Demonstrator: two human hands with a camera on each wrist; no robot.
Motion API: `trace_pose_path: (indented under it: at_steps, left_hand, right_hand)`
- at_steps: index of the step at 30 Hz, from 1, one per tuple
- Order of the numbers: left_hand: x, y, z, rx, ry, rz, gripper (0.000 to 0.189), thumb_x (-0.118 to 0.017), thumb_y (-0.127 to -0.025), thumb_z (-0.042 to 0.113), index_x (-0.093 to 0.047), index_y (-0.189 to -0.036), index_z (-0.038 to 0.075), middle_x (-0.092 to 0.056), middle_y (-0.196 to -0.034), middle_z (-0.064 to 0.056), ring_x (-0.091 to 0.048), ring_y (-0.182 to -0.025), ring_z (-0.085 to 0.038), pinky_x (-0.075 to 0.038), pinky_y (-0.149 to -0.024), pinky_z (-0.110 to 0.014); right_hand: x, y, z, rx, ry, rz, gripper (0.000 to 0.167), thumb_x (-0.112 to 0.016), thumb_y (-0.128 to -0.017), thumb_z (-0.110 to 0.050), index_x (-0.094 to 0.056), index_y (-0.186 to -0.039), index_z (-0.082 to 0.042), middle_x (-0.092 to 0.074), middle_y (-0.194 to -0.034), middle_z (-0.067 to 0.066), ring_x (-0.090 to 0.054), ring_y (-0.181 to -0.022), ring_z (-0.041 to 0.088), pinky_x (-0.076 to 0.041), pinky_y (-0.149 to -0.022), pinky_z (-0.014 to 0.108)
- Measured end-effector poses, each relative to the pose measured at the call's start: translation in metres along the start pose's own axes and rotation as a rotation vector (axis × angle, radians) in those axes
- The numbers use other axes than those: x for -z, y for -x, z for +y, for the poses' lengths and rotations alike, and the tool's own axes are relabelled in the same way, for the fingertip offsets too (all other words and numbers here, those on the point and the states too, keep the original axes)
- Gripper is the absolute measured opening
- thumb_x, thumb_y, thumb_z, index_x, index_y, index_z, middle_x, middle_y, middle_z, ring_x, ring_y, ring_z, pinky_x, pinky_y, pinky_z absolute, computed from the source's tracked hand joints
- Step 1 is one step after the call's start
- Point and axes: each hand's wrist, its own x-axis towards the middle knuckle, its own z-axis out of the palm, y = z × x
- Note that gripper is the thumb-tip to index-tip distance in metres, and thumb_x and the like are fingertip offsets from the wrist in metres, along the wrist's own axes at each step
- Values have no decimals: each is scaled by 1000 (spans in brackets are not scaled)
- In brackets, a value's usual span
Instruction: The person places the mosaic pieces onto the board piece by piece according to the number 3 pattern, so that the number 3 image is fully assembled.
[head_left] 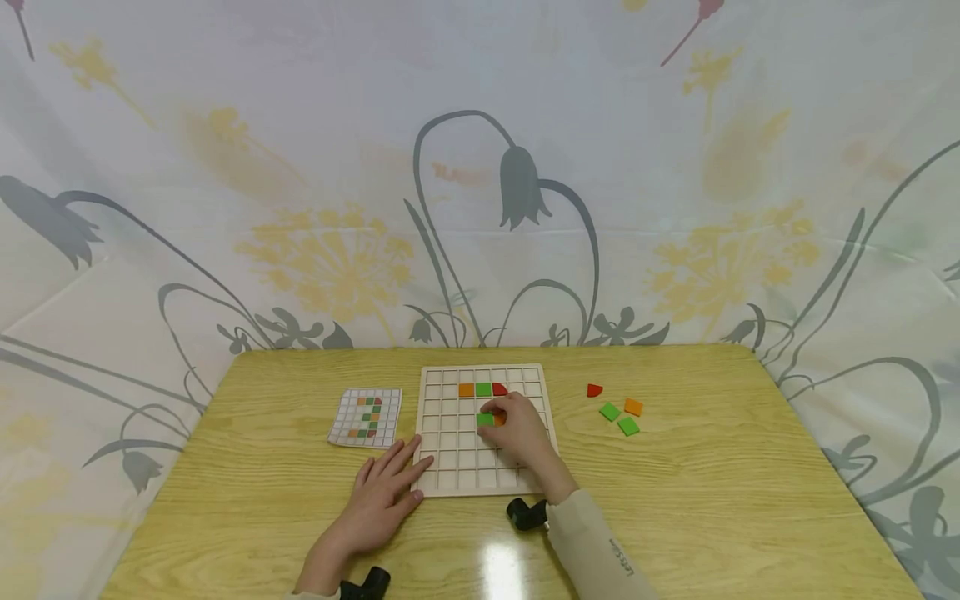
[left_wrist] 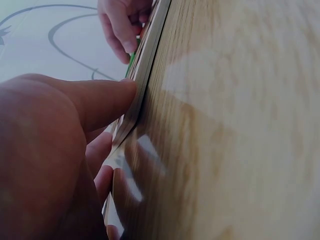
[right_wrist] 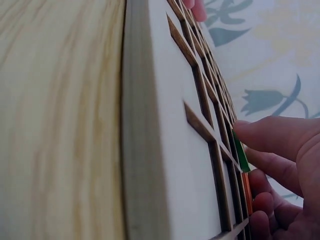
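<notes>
In the head view my right hand (head_left: 519, 429) is over the middle of a wooden grid board (head_left: 448, 461), its thumb and forefinger pinching a green square tile (head_left: 485, 420). The right wrist view shows this green tile (right_wrist: 241, 152) tilted at the grid, beside an orange tile (right_wrist: 247, 192) partly hidden by the curled fingers. One row higher on the board lie an orange square (head_left: 467, 390), a green square (head_left: 483, 389) and a red rounded piece (head_left: 499, 389). My left hand (head_left: 380, 502) rests at the board's lower left edge, fingers extended, fingertips touching its frame.
Left of the board lies a paper pattern card (head_left: 366, 417) with a coloured grid. To the right are loose pieces: a red one (head_left: 594, 390), an orange square (head_left: 633, 407) and green squares (head_left: 628, 427). A patterned curtain (head_left: 465, 250) hangs behind the wooden table (head_left: 720, 467).
</notes>
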Motion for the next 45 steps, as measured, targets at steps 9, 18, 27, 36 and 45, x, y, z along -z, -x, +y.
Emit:
trace_pose_path:
  at_steps: [9,18,27,36,45]
  left_hand:
    - [-1,1,1,-19,3,24,46,-57,-102,21,-52,-148,15,-21,-164,-3,-13,-150,-33,-2,-111,-68]
    - [1,0,0,-16,8,9,47,-56,-103,22,-50,-149,17,-19,-165,-2,-11,-151,-32,-1,-111,-68]
    - [0,1,-1,-21,-2,21,47,-57,-102,21,-50,-149,17,-20,-165,-3,-12,-150,-32,-2,-110,-69]
    - [0,1,-1,-24,-2,19,47,-56,-103,21,-50,-149,17,-20,-165,-4,-12,-150,-33,-2,-110,-68]
    - [1,1,1,-16,-1,0,47,-56,-103,22,-49,-149,16,-18,-165,-3,-10,-151,-33,-1,-111,-68]
  right_hand:
    - [3,0,3,-17,-41,-18,19,-75,-87,-10,-74,-106,-7,-57,-93,4,-49,-78,17,-45,-72,36]
    - [0,-2,6,16,-14,-4,16,-73,-87,-6,-74,-102,-7,-57,-92,4,-47,-76,17,-43,-71,34]
    - [1,-1,2,-3,-24,-5,16,-72,-87,-6,-74,-103,-6,-57,-92,4,-47,-77,17,-43,-71,34]
    - [3,1,5,-40,-113,28,18,-67,-89,-4,-74,-105,-6,-60,-93,2,-51,-79,17,-45,-73,34]
    - [8,4,13,-26,-220,96,18,-62,-93,3,-73,-105,-3,-65,-97,5,-59,-85,19,-51,-77,35]
